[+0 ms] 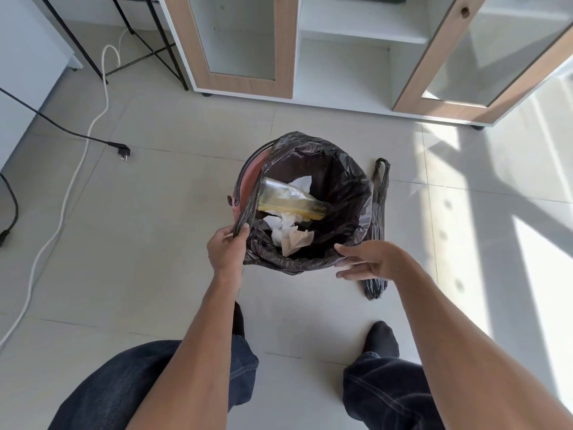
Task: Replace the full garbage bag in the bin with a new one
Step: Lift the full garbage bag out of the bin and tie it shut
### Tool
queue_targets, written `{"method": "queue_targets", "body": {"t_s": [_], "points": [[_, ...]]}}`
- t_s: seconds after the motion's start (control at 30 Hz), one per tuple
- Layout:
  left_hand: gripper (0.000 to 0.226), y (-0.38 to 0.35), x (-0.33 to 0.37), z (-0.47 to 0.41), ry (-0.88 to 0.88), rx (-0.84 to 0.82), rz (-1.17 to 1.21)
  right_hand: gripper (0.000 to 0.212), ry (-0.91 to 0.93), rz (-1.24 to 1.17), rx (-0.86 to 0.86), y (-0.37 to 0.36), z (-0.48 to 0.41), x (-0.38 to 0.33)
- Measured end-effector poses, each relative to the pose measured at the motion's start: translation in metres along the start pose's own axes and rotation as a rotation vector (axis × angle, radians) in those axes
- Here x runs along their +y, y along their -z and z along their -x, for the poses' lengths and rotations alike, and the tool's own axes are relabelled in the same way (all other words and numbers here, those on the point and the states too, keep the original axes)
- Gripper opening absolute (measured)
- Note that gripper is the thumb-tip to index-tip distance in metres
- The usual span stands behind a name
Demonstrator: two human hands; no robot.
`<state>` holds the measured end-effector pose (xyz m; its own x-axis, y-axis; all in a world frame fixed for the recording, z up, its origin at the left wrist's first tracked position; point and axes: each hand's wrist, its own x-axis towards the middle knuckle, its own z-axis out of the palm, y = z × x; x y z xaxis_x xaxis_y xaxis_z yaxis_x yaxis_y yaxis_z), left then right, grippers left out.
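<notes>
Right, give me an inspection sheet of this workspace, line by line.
Surface: pale tiled floor, sunlit on the right.
Job's things: pink bin lined with a black garbage bag, its left edge pulled off the rim; inside, a plastic bottle and crumpled paper. A spare black bag lies on the floor to the bin's right.
Clutter: nothing seen.
Grippers: left hand pinches the bag's edge; right hand open at the near rim.
Cables: black cable with loose plug; white cable.
Surroundings: white cabinet, one door open; black metal frame.
</notes>
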<state>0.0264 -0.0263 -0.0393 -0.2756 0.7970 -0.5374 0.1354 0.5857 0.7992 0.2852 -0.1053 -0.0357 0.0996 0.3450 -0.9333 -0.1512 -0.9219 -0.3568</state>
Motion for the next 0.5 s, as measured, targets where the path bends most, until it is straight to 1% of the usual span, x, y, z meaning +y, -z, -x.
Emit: {"method": "queue_targets", "body": {"t_s": [0.07, 0.1, 0.13, 0.2, 0.27, 0.33, 0.37, 0.43, 0.5], "points": [[0.017, 0.0, 0.002, -0.002, 0.036, 0.005, -0.002, 0.049, 0.003, 0.023, 0.015, 0.002, 0.0, 0.003], [0.017, 0.0, 0.002, -0.002, 0.06, 0.0, -0.009, 0.05, 0.038, -0.016, 0.073, 0.002, -0.001, 0.002], [0.02, 0.001, 0.0, -0.003, 0.083, -0.003, -0.013, 0.048, 0.099, -0.078, 0.151, 0.004, -0.003, 0.001], [0.03, 0.002, -0.006, -0.002, 0.117, -0.035, -0.048, 0.037, 0.237, -0.218, 0.293, 0.006, -0.007, -0.003], [0.035, 0.004, -0.013, 0.006, 0.12, -0.079, -0.102, 0.024, 0.333, -0.26, 0.377, 0.005, -0.007, -0.005], [0.04, 0.004, -0.018, 0.016, 0.096, -0.125, -0.135, 0.017, 0.351, -0.235, 0.403, 0.003, -0.008, -0.003], [0.041, 0.005, -0.019, 0.02, 0.077, -0.152, -0.138, 0.019, 0.346, -0.234, 0.4, 0.003, -0.008, -0.001], [0.03, 0.004, -0.017, 0.028, 0.071, -0.199, -0.14, 0.021, 0.338, -0.248, 0.377, 0.003, -0.009, 0.004], [0.02, 0.004, -0.014, 0.031, 0.105, -0.199, -0.123, 0.02, 0.321, -0.257, 0.344, 0.002, -0.006, 0.006]]}}
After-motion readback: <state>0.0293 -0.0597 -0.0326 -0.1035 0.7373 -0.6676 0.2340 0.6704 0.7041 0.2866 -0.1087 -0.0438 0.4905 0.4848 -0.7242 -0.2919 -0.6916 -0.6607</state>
